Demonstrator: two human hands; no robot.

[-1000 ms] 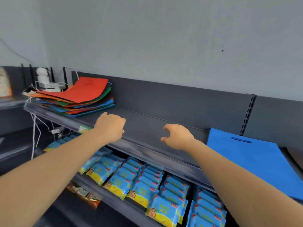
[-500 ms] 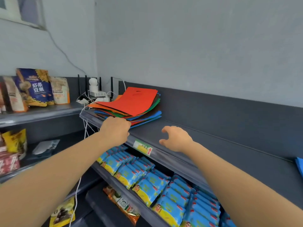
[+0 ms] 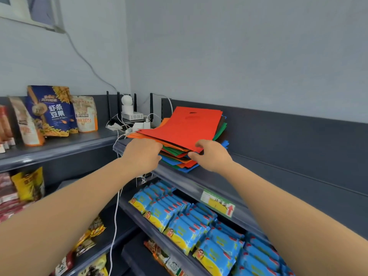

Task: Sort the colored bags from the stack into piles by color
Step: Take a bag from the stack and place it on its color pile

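Hands meet the stack of colored bags (image 3: 180, 159) at its near edge: the right hand (image 3: 212, 157) pinches the front corner of the top red bag (image 3: 185, 127) between thumb and forefinger, while the left hand (image 3: 142, 156) sits knuckles-up against the layers, its fingers hidden, so its grip cannot be told. The stack lies on a dark upper shelf (image 3: 223, 183) by the corner, beside a white router (image 3: 132, 116); blue snack packets (image 3: 179, 223) fill the shelf below.

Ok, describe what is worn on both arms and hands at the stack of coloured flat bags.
The left hand and right hand are bare, with no gloves, rings or watch in view. The left forearm and right forearm are bare to the frame's edge; no sleeve shows.
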